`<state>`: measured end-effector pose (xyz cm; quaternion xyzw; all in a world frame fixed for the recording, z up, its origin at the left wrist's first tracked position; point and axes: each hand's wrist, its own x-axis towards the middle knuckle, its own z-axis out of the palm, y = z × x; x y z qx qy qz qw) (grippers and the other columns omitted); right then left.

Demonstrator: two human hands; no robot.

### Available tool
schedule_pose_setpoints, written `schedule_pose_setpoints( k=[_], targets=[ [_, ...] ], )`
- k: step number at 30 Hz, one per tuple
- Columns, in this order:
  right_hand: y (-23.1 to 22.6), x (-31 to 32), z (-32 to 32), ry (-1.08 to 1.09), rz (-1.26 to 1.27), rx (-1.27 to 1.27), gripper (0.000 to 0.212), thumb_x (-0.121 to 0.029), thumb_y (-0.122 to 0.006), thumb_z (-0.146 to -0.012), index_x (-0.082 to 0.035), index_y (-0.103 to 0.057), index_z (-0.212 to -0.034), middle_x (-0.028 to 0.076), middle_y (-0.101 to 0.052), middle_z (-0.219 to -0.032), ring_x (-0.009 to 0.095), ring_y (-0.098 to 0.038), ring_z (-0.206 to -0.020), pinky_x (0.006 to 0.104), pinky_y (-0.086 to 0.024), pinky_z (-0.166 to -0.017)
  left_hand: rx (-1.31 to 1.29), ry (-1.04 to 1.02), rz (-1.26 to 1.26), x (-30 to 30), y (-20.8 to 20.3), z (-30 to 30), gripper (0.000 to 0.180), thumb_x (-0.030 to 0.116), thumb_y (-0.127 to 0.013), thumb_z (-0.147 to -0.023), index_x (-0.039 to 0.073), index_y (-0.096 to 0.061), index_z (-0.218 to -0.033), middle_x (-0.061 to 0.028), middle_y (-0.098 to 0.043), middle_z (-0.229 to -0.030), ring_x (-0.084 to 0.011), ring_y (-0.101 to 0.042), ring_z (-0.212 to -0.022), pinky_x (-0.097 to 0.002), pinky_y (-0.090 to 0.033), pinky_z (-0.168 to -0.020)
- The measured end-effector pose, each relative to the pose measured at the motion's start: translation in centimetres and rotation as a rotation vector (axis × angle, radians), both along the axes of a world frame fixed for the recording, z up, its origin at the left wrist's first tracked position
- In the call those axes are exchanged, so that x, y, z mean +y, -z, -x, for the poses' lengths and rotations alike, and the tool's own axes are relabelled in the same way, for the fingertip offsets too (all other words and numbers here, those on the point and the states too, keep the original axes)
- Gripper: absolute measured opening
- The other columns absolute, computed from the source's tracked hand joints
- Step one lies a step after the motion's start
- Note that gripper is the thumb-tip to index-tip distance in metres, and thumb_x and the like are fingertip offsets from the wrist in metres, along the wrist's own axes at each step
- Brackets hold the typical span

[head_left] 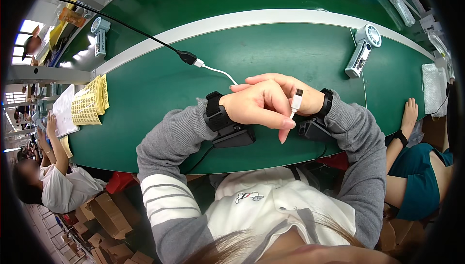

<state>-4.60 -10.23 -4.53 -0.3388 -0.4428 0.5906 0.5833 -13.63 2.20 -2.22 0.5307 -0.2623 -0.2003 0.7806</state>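
Observation:
My left hand [259,106] crosses in front of my right hand [304,94] above the green table. A white cable with a USB plug [297,100] stands up at my left thumb and forefinger, which close on its thin lead. From a black cable's socket [187,57], a plugged-in white charging cable [219,69] runs to the fingertips of my right hand. Those fingers are bent and partly hidden behind the left hand. Whether both white leads are one cable is hidden. A handheld fan [362,52] lies to the right, beyond my hands.
A second handheld fan [100,36] lies far left, past the white strip [218,25]. Yellow label sheets [89,101] rest at the left table edge. A bubble-wrap pouch [434,89] is at the right. Co-workers sit on both sides; one hand [410,114] rests at the right edge.

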Motion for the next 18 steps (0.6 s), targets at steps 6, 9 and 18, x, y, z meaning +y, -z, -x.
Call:
schedule_pose_setpoints(
  k=[6, 9, 18],
  targets=[
    [0.0, -0.1, -0.1, -0.063, -0.007, 0.158, 0.061, -0.037, -0.059, -0.078, -0.001, -0.04, -0.124, 0.017, -0.039, -0.128, 0.024, -0.04, -0.117, 0.0352, -0.033, -0.097, -0.07, 0.057, -0.037, -0.2, 0.3, 0.0, 0.019, 0.009, -0.054, -0.08, -0.001, -0.064, -0.067, -0.002, -0.054, -0.052, -0.0058, -0.044, -0.046, -0.021, -0.03, -0.042],
    [-0.3, -0.2, -0.1, -0.06, -0.008, 0.127, 0.058, -0.038, -0.054, -0.081, 0.001, -0.041, -0.122, 0.018, -0.04, -0.128, 0.025, -0.04, -0.116, 0.0354, -0.033, -0.097, -0.102, 0.096, -0.068, -0.3, -0.2, 0.3, 0.017, 0.008, -0.055, -0.078, -0.001, -0.063, -0.066, -0.0058, -0.056, -0.054, -0.0102, -0.048, -0.044, -0.022, -0.033, -0.041],
    [-0.7, 0.1, 0.3, 0.053, 0.014, 0.074, 0.074, -0.06, -0.028, -0.083, 0.002, -0.043, -0.12, 0.025, -0.035, -0.128, 0.033, -0.037, -0.118, 0.0411, -0.033, -0.096, -0.226, -0.182, -0.279, -0.8, -0.1, 0.6, 0.017, 0.009, -0.05, -0.083, 0.0, -0.06, -0.073, -0.0003, -0.05, -0.054, -0.0066, -0.044, -0.048, -0.0205, -0.032, -0.044]
  ],
)
